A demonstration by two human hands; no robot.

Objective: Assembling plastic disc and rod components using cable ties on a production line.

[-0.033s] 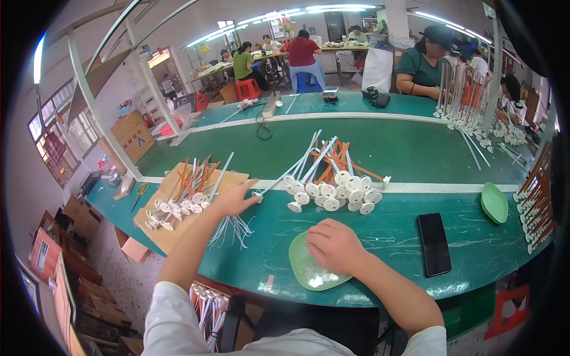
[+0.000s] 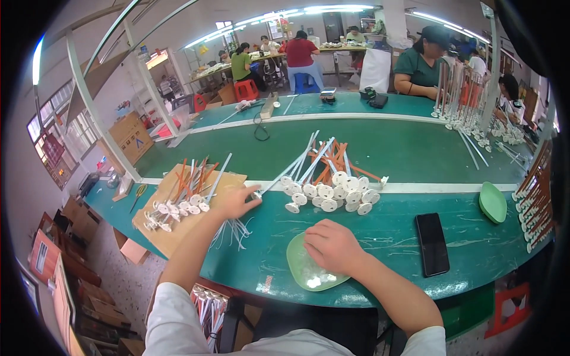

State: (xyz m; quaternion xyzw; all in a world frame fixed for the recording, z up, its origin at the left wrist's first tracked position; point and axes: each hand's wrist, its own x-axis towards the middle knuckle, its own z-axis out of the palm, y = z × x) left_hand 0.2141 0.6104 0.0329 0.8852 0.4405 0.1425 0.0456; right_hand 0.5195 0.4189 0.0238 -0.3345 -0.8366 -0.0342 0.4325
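Observation:
My left hand (image 2: pixel 236 203) reaches out over the table's white seam. Its thumb and fingertips close around the white disc end of a light blue strip (image 2: pixel 273 186), which points away from me at the left of a pile. Several white disc ends (image 2: pixel 329 191) with orange and light blue strips make up that pile. My right hand (image 2: pixel 333 244) is over a green dish (image 2: pixel 300 272), fingers bent down and bunched in it. Small clear pieces lie in the dish; what the fingertips pinch, if anything, is hidden.
Cardboard (image 2: pixel 155 228) with more disc-ended strips lies left, thin white strands (image 2: pixel 234 235) beside it. A black phone (image 2: pixel 432 244) and another green dish (image 2: pixel 493 203) lie right. Scissors (image 2: pixel 139 196) lie far left. A co-worker (image 2: pixel 418 71) sits across the table beside upright strips.
My left hand's fingers have drawn in around the disc end, from a more stretched-out pose. My right hand stays in the dish. The whole view has shifted slightly.

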